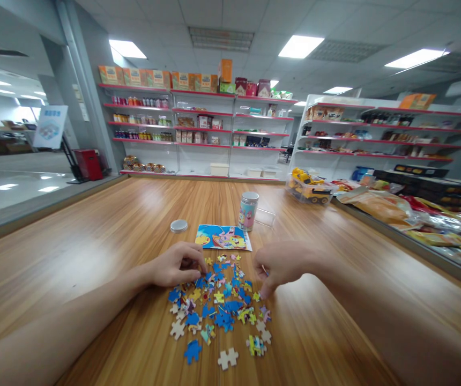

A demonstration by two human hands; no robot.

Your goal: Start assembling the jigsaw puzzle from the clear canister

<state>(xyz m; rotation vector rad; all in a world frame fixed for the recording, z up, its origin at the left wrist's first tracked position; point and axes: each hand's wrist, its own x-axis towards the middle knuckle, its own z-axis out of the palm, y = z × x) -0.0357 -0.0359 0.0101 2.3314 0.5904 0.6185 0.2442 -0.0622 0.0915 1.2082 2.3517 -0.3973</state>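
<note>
Loose jigsaw puzzle pieces (224,320) lie spread on the wooden table, many blue, some yellow or pink, a few showing bare wood backs. At the left edge of the spread rests my left hand (180,264), its fingers curled and closed; whatever they hold, if anything, is hidden. My right hand (281,264) is over the right edge, fingers bent down and thumb close to a yellow-green piece (257,296). What sits inside its closed fingers is not clear. Just beyond both hands lies a cartoon picture sheet (224,237).
Behind the sheet stands a cartoon-printed can (248,213), with a round silver lid (179,225) to the left and a clear plastic holder (265,217) beside it. A tub of yellow toy trucks (310,187) and packaged snacks (379,206) are at the right. Stocked shelves (202,112) line the back.
</note>
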